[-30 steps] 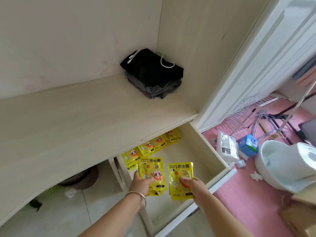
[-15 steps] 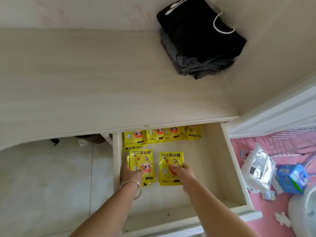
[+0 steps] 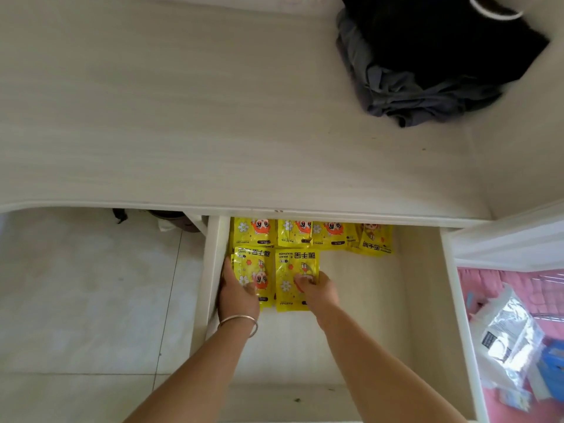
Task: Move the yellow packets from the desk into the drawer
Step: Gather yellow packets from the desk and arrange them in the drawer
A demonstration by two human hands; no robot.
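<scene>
The white drawer (image 3: 424,300) stands pulled out below the desk top (image 3: 183,117). A row of several yellow packets (image 3: 305,235) lies at its back, half under the desk edge. In front of that row, my left hand (image 3: 236,293) grips a small stack of yellow packets (image 3: 253,270) against the drawer's left wall. My right hand (image 3: 317,288) presses its fingers on another yellow packet (image 3: 294,267) lying flat beside the stack. No yellow packets show on the desk top.
Folded black and grey clothes (image 3: 427,62) sit at the desk's back right. White floor tiles (image 3: 91,300) lie left of the drawer. On the pink floor at right lie a silver foil bag (image 3: 506,340) and a blue box (image 3: 552,358).
Both hands have lowered the packets from above the drawer's front down to its floor, pushing them back toward the rear row. The camera has tilted down over the drawer.
</scene>
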